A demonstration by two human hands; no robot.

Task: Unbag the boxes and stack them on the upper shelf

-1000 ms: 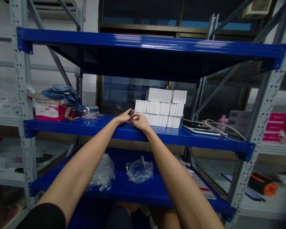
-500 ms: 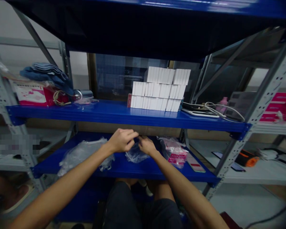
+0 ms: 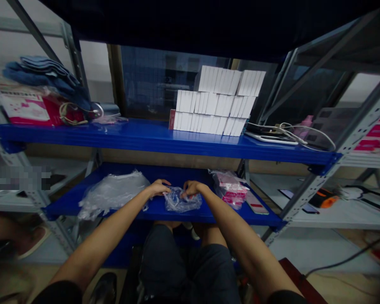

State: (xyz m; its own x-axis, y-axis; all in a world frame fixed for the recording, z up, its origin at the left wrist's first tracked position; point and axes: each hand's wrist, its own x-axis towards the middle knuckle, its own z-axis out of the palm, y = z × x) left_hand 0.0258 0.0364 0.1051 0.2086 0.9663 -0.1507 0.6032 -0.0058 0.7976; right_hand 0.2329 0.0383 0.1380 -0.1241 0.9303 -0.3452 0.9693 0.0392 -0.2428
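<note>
A crumpled clear plastic bag (image 3: pixel 183 204) lies on the lower blue shelf (image 3: pixel 164 172) in front of me. My left hand (image 3: pixel 158 188) has its fingers closed on the bag's left edge. From the right, my right hand (image 3: pixel 191 189) grips the bag's upper part, with curled fingers pointing down into the plastic. Left of my hands is a flat pile of clear plastic bags (image 3: pixel 117 192), partly behind my left forearm. Pink packs in clear wrapping (image 3: pixel 230 190) sit to the right, beside a phone (image 3: pixel 256 203).
On the upper blue shelf (image 3: pixel 139 137) stand stacked white boxes (image 3: pixel 215 103). A pink and white box (image 3: pixel 25 107) with folded blue cloth (image 3: pixel 47 69) is at left; white cables (image 3: pixel 307 131) lie at right. Metal uprights (image 3: pixel 329 181) flank the shelf. Another person's foot (image 3: pixel 34 240) shows at lower left.
Both hands have come down from above the lower shelf onto the clear bag, which now lies more spread out between them. The view has tilted downward.
</note>
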